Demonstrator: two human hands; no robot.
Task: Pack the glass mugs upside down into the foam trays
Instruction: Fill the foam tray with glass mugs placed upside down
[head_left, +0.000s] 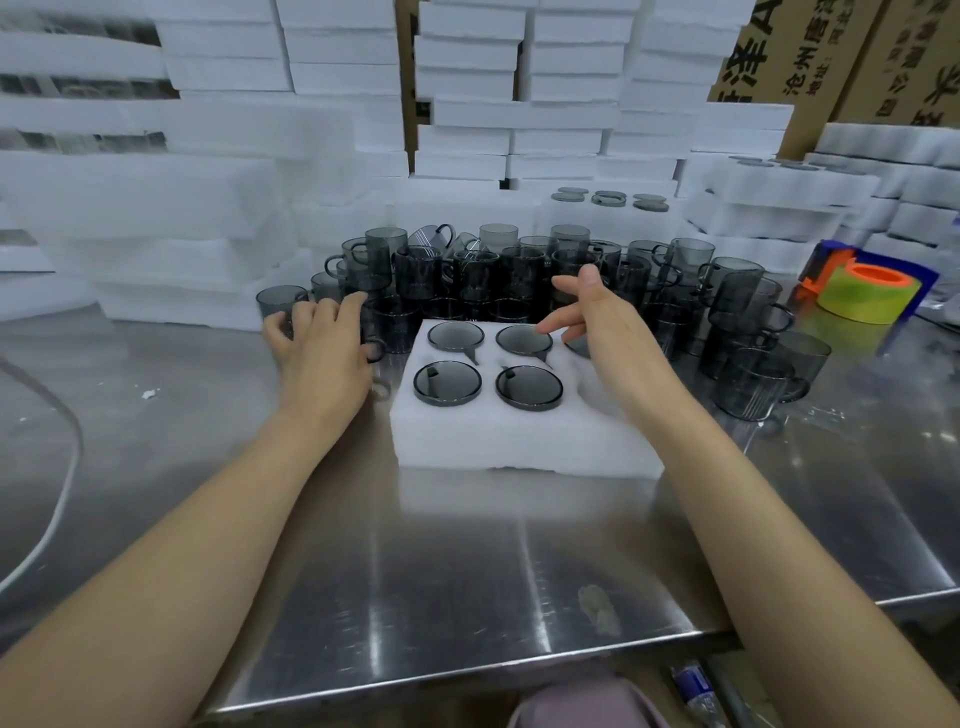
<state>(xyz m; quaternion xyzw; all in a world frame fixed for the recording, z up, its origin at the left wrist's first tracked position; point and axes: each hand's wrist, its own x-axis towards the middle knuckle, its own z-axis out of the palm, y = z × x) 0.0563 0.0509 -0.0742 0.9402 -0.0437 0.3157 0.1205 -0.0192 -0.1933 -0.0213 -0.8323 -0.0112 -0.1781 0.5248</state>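
Note:
A white foam tray (519, 441) lies on the steel table in front of me. Several smoky grey glass mugs (447, 383) sit upside down in its pockets, bases up. Behind the tray stands a crowd of loose glass mugs (498, 270), some of them stacked. My left hand (322, 358) reaches to the left end of that crowd, its fingers curled over a mug (387, 327) whose handle shows beside the palm. My right hand (597, 322) hovers over the tray's back right pocket with fingers spread and holds nothing. It partly hides a mug there.
Tall stacks of white foam trays (337, 47) wall off the back and left. A filled tray (608, 200) sits behind the mugs. A tape dispenser (862, 291) stands at right, cardboard boxes (810, 52) behind it. A white cable (62, 488) runs at left.

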